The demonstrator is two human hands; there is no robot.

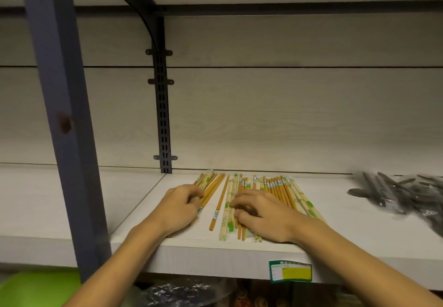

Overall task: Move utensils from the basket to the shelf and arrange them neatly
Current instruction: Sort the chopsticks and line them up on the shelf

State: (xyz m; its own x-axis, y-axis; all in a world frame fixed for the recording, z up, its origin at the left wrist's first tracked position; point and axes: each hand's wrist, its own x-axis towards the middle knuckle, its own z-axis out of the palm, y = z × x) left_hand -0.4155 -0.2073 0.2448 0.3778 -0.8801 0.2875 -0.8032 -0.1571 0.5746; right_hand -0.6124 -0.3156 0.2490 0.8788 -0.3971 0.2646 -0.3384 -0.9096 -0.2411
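Several wooden chopsticks [280,187], some in pale paper sleeves with green marks, lie side by side on the white shelf [359,230], running front to back. My left hand [178,207] lies on the left group of chopsticks [211,187], its fingers curled over them. My right hand [262,213] lies on the middle group, its curled fingertips pressing on a sleeved pair. One brown chopstick [219,203] lies alone in the gap between my hands. No basket is in view.
A pile of dark metal spoons in clear wrap [398,194] lies on the shelf at the right. A blue post [64,119] stands at the left and a black slotted bracket [163,119] at the back. A green price tag [291,272] is on the shelf's front edge.
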